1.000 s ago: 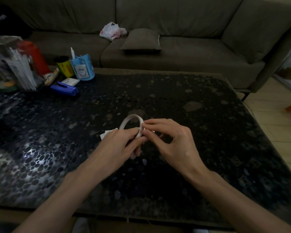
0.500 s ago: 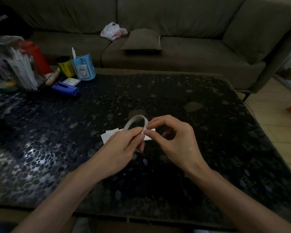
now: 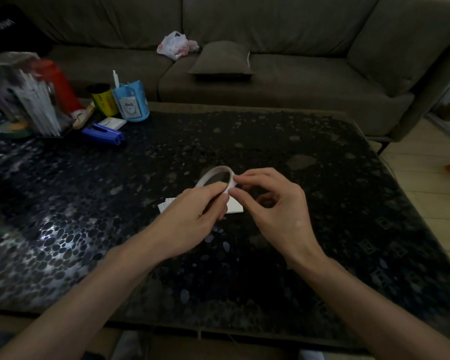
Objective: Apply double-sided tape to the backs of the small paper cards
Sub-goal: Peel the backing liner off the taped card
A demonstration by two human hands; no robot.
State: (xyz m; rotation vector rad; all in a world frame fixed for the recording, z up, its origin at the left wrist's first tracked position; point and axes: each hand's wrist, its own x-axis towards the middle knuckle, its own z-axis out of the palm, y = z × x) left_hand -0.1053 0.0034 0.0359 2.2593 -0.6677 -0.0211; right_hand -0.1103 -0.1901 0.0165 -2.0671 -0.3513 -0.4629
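The right hand [image 3: 273, 211] tightened into a pinch at the tape roll [image 3: 218, 169].

Within the last second its fingers went from lying fairly flat across the roll to a curled thumb-and-forefinger pinch on the roll's right edge. That looked like lifting the free end, with no strip drawn out yet. The left hand [image 3: 192, 216] gripped the roll's lower side, fingers wrapped over it, holding it tilted just above the tabletop [image 3: 322, 203]. The small paper cards [image 3: 235, 207] lay on the tabletop beneath both hands, showing more than before. Both forearms reached in from the near edge and met at the centre.
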